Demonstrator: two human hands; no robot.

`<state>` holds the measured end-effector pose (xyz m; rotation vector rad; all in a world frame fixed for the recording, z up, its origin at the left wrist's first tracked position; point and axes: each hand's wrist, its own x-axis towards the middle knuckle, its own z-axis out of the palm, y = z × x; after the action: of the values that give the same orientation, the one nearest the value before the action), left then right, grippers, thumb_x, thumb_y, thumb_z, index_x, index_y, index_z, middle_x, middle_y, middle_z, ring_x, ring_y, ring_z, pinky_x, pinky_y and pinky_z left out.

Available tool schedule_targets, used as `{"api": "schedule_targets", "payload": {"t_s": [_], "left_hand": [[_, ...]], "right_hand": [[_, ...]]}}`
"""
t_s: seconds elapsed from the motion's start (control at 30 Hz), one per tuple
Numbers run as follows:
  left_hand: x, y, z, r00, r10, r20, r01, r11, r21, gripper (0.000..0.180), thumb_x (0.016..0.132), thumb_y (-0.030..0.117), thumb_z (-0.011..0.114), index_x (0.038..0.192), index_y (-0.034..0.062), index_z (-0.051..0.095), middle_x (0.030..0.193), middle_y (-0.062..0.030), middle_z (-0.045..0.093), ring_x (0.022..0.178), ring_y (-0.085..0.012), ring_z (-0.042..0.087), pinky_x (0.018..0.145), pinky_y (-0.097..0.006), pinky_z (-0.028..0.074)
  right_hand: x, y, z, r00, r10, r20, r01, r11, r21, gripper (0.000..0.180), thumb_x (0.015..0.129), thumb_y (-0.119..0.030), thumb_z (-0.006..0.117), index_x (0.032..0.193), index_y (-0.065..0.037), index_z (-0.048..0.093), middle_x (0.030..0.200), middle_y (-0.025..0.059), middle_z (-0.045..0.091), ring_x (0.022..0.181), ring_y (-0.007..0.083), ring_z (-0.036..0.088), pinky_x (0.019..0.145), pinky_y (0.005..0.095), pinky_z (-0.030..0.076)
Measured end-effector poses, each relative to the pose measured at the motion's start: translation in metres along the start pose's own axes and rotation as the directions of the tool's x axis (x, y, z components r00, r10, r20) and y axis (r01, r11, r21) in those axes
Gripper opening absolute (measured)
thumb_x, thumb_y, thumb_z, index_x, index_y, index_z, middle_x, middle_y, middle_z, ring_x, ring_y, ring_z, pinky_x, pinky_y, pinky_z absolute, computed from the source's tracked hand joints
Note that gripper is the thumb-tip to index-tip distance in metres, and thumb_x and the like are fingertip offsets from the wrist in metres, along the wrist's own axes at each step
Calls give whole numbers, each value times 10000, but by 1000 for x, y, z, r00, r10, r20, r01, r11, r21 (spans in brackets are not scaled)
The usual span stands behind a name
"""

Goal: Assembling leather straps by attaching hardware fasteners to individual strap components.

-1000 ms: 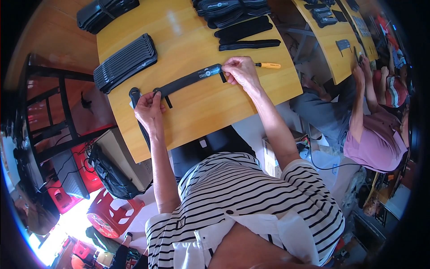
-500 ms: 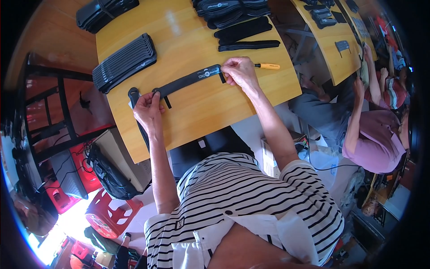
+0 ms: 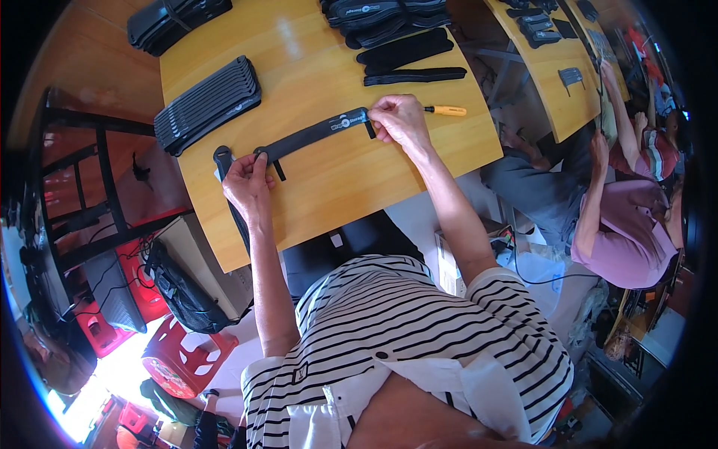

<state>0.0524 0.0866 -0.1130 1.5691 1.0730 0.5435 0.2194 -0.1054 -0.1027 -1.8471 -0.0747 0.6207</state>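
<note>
A black fabric strap (image 3: 310, 137) with pale printing near its right end lies stretched out, slanting up to the right, over the wooden table (image 3: 329, 198). My left hand (image 3: 250, 183) pinches its left end between thumb and fingers. At the other end, the fingers of my right hand (image 3: 402, 123) are closed on the strap. Two short black tabs hang from the strap's lower edge, one beside each hand. A second black strap (image 3: 223, 159) lies left of my left hand and runs down along the table edge. Just right of my right hand rests a yellow-handled tool (image 3: 449, 111).
A neat stack of black straps (image 3: 209, 103) lies at the left. Farther back are a tied black bundle (image 3: 176, 22), a black pile (image 3: 385, 15) and black strips (image 3: 407, 51). Co-workers sit at another table (image 3: 557, 90) on the right. A red stool (image 3: 187, 359) stands lower left.
My hands and the strap stay practically where they were. At the far right, a co-worker's raised hand has shifted slightly upward.
</note>
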Motion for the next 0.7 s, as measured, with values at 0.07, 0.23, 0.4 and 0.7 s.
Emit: {"api": "schedule_targets", "payload": {"t_s": [0.07,0.23,0.4,0.7], "left_hand": [[0,0,0,1000,-3,-1,3,1000,0,150,773,100,675,805,-36,621,609,-45,589,450,-71,512,409,-201,436],[1,-1,0,1000,14,-4,-14,1000,7,152,770,102,678,800,-35,622,596,-48,587,445,-76,516,410,-202,438],[0,0,0,1000,1,-6,-1,1000,15,155,771,100,678,801,-40,620,599,-51,589,442,-77,516,408,-202,434],[-1,2,1,1000,-3,-6,3,999,45,186,766,124,689,826,-36,618,615,-48,587,441,-75,509,405,-196,430]], "right_hand": [[0,0,0,1000,-2,-1,2,1000,1,82,754,-76,608,711,-8,624,554,35,574,419,71,529,363,172,405],[1,0,0,1000,-7,-3,7,1000,3,93,732,-66,598,705,20,619,559,59,580,421,106,556,371,205,442],[-1,-2,0,1000,-5,-4,5,1000,4,96,734,-69,597,704,19,618,559,60,579,427,106,558,375,205,446],[-2,-2,0,1000,-4,-20,4,1000,-7,97,738,-69,599,699,19,616,556,63,578,427,106,559,373,205,446]]}}
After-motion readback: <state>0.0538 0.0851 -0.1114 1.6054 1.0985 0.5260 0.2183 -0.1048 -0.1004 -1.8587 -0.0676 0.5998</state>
